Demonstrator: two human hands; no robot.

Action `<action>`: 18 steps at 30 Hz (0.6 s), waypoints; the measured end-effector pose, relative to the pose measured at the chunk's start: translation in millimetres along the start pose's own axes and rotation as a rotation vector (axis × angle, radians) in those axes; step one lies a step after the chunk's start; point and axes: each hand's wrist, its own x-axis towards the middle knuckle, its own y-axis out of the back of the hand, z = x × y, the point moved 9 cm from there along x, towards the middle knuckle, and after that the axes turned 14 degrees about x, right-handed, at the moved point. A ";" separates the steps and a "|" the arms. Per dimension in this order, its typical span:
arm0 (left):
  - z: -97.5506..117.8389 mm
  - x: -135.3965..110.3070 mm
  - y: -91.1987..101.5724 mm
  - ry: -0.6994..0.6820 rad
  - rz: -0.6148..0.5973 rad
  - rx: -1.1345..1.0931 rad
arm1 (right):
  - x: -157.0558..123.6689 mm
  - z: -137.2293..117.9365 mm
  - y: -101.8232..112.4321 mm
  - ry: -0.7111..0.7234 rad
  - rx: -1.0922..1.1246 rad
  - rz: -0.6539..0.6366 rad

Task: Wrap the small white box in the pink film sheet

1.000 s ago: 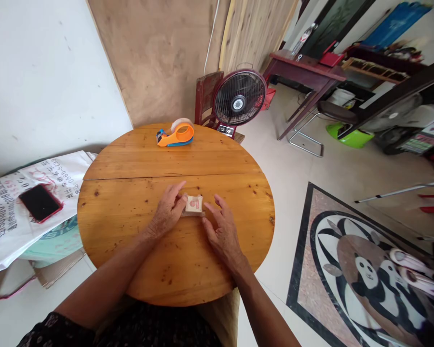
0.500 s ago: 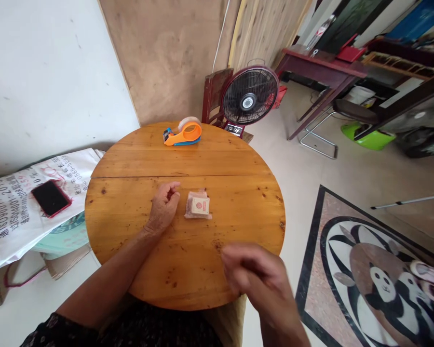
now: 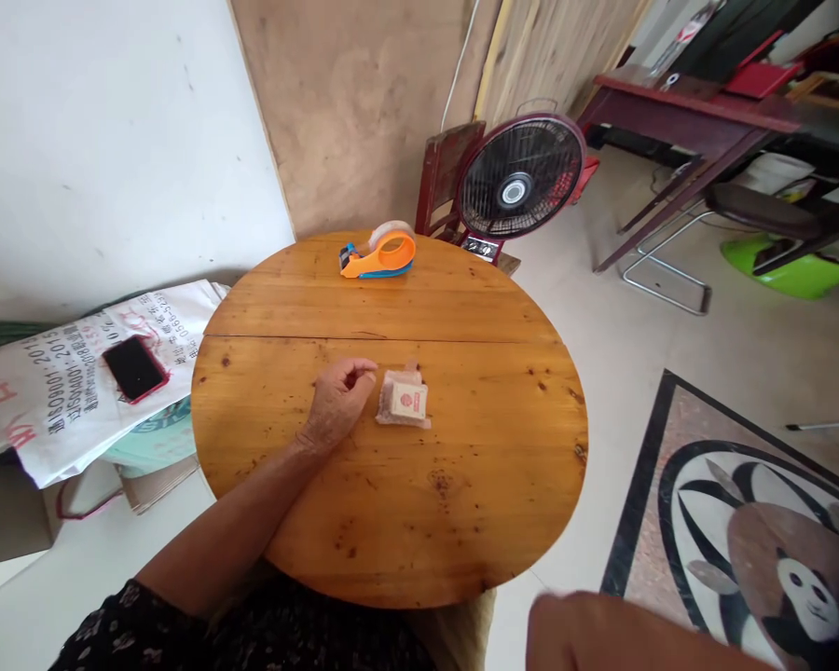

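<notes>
On the round wooden table, my left hand rests on its side with the fingers curled in, and nothing shows in it. Just right of it, apart from the fingertips, lies a small pale box with red print, partly wrapped in clear plastic with loose ends. My right hand is low at the bottom right, off the table's edge and partly out of frame; its fingers are hidden. An orange and blue tape dispenser with a roll of clear tape stands near the table's far edge.
A phone lies on a white printed sack left of the table. Behind the table stand a fan and a wooden chair. Farther right are a dark red desk and a stool. A panda design marks the floor.
My right hand has moved right and down, from over the table's front edge to the frame's bottom right. The view has turned slightly left. My left hand and the box stay in place.
</notes>
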 end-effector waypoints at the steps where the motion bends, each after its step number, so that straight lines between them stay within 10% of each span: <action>1: 3.5 -1.9 -1.5 -0.012 -0.021 0.007 | 13.8 3.7 7.5 0.019 -0.055 0.014; 7: 28.9 -19.0 -11.9 -0.183 -0.118 0.171 | 90.1 100.4 70.3 -0.200 -0.441 0.215; 11: 46.2 -29.4 -15.8 -0.360 -0.069 0.308 | 113.2 161.5 74.7 -0.359 -0.507 0.047; 18: 52.7 -35.4 -19.0 -0.413 -0.065 0.412 | 132.3 179.3 64.6 -0.432 -0.477 -0.008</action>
